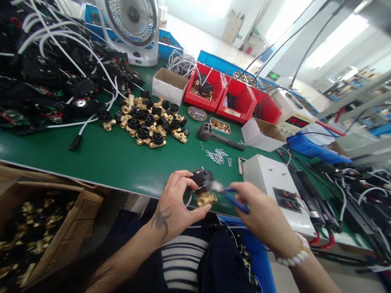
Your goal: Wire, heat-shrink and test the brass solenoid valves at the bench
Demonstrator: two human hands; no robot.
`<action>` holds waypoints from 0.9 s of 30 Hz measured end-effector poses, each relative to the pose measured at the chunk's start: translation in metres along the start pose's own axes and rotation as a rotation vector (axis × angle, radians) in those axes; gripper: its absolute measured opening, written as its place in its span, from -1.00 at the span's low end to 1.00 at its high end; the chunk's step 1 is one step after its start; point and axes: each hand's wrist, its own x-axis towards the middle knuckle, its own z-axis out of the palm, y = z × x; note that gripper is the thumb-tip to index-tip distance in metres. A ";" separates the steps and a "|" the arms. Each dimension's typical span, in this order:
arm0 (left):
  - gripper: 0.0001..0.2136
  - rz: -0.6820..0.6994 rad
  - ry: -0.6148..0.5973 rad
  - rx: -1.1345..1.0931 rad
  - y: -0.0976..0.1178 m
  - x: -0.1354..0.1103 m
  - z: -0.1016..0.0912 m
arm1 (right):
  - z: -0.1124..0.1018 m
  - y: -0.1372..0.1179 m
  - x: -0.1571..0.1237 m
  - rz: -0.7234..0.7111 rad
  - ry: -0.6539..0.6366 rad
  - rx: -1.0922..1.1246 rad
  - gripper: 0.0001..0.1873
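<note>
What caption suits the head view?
Left hand holds a black and brass fitting, right hand blue-handled pliers, over a green bench.

cable heap (35,71): on the workbench (118,153), far left
fittings pile (149,118): right of the cable heap, before the fan (133,14)
bins (202,101): behind the hammer-shaped piece (221,139)
pins (217,156): before that piece, left of the control box (264,182)
valve (202,180): in the left hand (178,202), before the pins
pliers (236,201): in the right hand (260,210), right of the valve
large carton (64,232): left of the person, below the benchtop, more fittings inside
</note>
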 end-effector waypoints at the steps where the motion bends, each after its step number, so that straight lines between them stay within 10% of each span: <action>1: -0.72 -0.004 0.000 0.006 0.001 0.000 0.000 | 0.000 0.000 0.001 -0.029 -0.138 -0.038 -0.81; 3: -0.72 0.000 0.005 0.011 0.002 0.000 0.000 | -0.003 -0.001 0.002 -0.027 -0.164 -0.047 -0.81; 7: -0.70 0.019 0.033 0.008 0.000 -0.001 0.002 | -0.003 -0.002 -0.001 0.096 0.352 0.053 -0.92; 13: -0.70 -0.012 0.004 0.015 0.002 0.000 0.000 | -0.005 0.002 0.001 -0.029 -0.217 -0.103 -0.82; 18: -0.71 0.017 0.012 0.025 0.003 0.000 0.001 | -0.005 0.003 -0.003 0.069 0.395 0.048 -0.89; 23: -0.71 0.006 0.008 0.032 0.004 0.001 0.001 | -0.002 0.002 0.000 -0.045 -0.235 -0.099 -0.83; 27: -0.72 0.029 0.003 0.025 0.003 0.001 0.001 | -0.007 0.006 0.000 0.054 0.259 -0.009 -0.93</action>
